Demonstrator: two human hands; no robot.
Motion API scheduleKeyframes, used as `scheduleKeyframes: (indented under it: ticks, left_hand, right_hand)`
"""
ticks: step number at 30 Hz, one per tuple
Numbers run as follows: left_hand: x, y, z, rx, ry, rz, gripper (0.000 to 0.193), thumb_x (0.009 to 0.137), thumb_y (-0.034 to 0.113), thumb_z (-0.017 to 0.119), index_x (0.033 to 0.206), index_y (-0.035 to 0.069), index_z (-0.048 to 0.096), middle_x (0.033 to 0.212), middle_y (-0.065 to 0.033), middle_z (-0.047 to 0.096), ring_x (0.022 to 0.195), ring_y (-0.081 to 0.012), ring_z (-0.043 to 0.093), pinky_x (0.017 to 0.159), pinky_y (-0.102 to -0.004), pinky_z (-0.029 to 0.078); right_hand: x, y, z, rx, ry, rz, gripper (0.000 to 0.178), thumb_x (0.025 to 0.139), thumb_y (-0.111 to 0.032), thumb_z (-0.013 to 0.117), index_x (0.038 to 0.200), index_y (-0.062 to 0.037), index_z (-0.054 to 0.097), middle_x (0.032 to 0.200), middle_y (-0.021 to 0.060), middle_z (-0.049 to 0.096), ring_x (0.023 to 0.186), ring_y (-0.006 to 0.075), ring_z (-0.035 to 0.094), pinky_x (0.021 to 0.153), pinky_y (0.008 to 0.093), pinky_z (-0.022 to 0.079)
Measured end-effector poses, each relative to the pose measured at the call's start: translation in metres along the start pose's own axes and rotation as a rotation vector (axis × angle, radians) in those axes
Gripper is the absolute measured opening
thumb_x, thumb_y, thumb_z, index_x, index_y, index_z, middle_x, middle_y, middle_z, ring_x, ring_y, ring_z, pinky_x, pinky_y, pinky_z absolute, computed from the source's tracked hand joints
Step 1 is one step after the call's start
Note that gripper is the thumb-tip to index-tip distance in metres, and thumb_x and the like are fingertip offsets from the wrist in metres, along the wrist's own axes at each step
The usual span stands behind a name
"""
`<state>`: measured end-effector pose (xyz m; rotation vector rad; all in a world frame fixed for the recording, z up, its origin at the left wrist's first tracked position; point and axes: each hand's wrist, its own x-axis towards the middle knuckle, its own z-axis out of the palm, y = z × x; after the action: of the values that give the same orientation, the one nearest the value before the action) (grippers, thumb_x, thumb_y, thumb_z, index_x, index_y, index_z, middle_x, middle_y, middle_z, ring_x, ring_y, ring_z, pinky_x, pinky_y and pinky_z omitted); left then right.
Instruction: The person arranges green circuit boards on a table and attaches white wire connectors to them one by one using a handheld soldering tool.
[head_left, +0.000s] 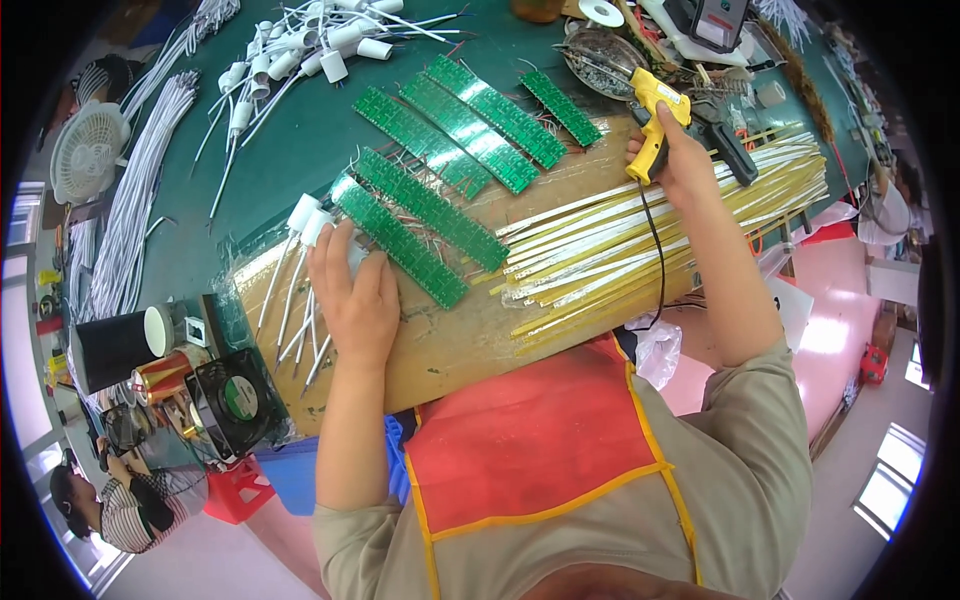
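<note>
My right hand (680,165) is wrapped round the grip of a yellow-and-black soldering gun (655,110), whose thin tip points left over a round metal dish (600,65). Its black cord hangs down past my forearm. At the board's left side my left hand (355,295) is closed over white lamp holders (312,222), partly hiding them with its fingers; their white wires (290,300) trail toward me. Right beside these fingers lies a green circuit board strip (400,240). Several more green strips (470,120) with thin wires lie in slanted rows beyond it.
A brown work board (430,350) lies on the green table (200,180). Yellow-and-white strips (640,240) are bundled at right. White lamp holders (285,62) pile up far left, near wire bundles (130,220) and a white basket (90,150). A black fan (235,400) stands near left.
</note>
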<state>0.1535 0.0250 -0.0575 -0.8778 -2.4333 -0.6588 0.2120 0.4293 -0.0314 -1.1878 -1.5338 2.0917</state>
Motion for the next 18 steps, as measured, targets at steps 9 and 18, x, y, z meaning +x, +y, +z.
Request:
scheduleKeyframes:
  ticks: [9,18]
  left_hand:
    - [-0.005,0.004,-0.005,0.035,-0.009,-0.031,0.009,0.075,0.003,0.068,0.084,0.005,0.067,0.128,-0.0156,0.054,0.125,-0.0384,0.047,0.107,-0.0549,0.034]
    - [-0.001,0.001,0.000,-0.013,0.022,-0.018,0.011,0.074,0.002,0.069,0.084,0.005,0.066,0.128,-0.0150,0.054,0.123,-0.0389,0.049,0.106,-0.0549,0.036]
  right_hand:
    - [0.014,-0.137,-0.043,-1.070,-0.133,-0.269,0.054,0.087,-0.055,0.061,0.090,-0.0022,0.067,0.066,0.0041,0.061,0.052,0.0130,0.058,0.047,0.0249,0.044]
    - [0.177,-0.251,-0.087,-0.114,0.163,-0.637,0.059,0.095,-0.051,0.051,0.134,-0.0063,0.050,0.125,0.0106,0.059,0.103,0.0226,0.059,0.091,0.0373,0.047]
